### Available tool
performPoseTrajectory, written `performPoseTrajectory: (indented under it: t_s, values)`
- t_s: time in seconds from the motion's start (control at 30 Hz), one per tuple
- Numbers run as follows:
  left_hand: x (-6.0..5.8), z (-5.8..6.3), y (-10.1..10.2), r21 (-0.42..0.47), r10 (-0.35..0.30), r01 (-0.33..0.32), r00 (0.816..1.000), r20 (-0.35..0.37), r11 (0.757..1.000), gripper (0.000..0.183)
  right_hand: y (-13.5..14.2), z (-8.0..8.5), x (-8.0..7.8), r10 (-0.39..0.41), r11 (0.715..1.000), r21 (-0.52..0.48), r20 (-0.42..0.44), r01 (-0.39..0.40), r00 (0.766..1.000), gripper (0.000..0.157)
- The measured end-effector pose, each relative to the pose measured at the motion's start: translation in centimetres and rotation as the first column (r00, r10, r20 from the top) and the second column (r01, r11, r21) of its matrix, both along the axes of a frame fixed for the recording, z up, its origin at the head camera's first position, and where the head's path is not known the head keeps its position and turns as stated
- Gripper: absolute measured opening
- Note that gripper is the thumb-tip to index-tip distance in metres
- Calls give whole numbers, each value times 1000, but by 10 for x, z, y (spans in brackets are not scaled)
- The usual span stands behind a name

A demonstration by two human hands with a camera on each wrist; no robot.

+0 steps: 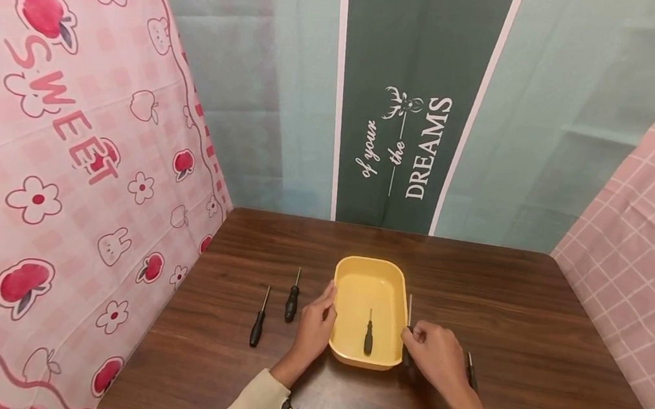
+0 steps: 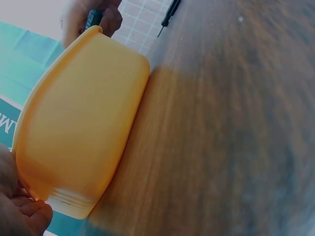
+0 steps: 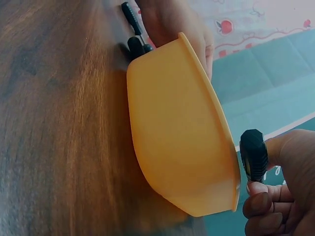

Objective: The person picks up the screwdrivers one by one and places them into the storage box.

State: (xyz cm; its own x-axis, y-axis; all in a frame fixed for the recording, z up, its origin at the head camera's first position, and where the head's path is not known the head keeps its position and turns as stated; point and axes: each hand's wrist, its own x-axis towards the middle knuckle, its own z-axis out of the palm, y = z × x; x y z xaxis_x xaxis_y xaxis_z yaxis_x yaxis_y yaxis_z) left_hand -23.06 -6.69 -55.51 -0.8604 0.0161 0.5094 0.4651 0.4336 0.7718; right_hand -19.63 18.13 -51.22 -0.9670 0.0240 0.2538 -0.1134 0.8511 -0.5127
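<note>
A yellow plastic tray [image 1: 366, 366] stands on the table, with a small black-handled screwdriver [image 1: 369, 338] lying inside it. My left hand [image 1: 316, 317] holds the tray's left side, its fingers against the outer wall; in the left wrist view the fingertips [image 2: 37, 214] touch the wall near one end. By the tray's right rim, my right hand [image 1: 437, 354] pinches another screwdriver by its black handle [image 3: 254, 155]. That screwdriver's shaft [image 1: 410, 308] points away from me, just outside the rim in the head view.
Two more screwdrivers, one [image 1: 257, 328] nearer me and one [image 1: 292, 302] farther off, lie left of the tray on the dark wood table [image 1: 528, 313]. Another black tool [image 1: 471, 373] lies right, partly hidden by my right forearm. Printed cloths [image 1: 290, 97] hang around the table.
</note>
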Motion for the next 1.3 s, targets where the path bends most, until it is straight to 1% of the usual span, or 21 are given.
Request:
performPoseTrajectory:
  t_s: [0.27,0.5,0.67,0.83,1.03,1.3]
  values:
    - [-1,0,1,1,5,-5,1000,-14,1000,36,-6,1,0,22,999,-35,-35,-24,999,31]
    - [-1,-5,0,-13,3,-3,1000,-25,1000,36,-9,-4,0,25,999,-39,-52,-27,998,32]
    - [-2,-5,0,-11,5,-5,999,-35,1000,35,-9,-4,-1,29,999,-41,-65,-32,997,33]
    - [-1,-4,0,-11,7,-7,999,-33,1000,38,-10,-5,-1,38,999,-35,-66,-40,997,34]
    - [-1,-1,0,-8,-4,4,1000,-27,1000,39,-11,-4,-2,57,998,-26,-60,-59,997,35]
    - [-1,-2,1,-7,-4,4,1000,-23,1000,38,-13,-2,-2,59,998,-31,-60,-61,996,35]
